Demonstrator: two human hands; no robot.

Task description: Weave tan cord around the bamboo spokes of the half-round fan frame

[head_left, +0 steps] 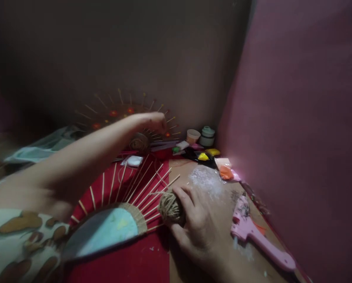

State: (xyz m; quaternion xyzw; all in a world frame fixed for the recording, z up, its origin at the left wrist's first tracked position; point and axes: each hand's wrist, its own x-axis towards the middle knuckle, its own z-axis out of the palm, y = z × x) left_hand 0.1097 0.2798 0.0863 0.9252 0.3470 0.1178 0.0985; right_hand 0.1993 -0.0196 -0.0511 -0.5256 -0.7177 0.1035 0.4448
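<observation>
My right hand (pixel 196 220) is wrapped round a ball of jute twine (pixel 170 206), at the tips of several thin wooden sticks. Those sticks (pixel 145 182) fan out from a half-round piece (pixel 105 228) with a pale blue-green face and a woven twine rim. A thin strand of twine rises from the ball among the sticks. Stretched out across the sticks, my left hand (pixel 155 121) is raised towards the back with its fingers curled down. Whatever its fingertips hold is hidden. Behind it stands a second sunburst piece (pixel 120 112) with sticks and small red-orange flowers.
A pink hot glue gun (pixel 252 234) lies at the right. Farther back are a paper cup (pixel 193 136), a green-lidded jar (pixel 207 136), an orange clay packet (pixel 226 173) and a white packet (pixel 134 161). Another twine ball (pixel 139 142) sits at the back. A pink wall (pixel 296 118) borders the right side.
</observation>
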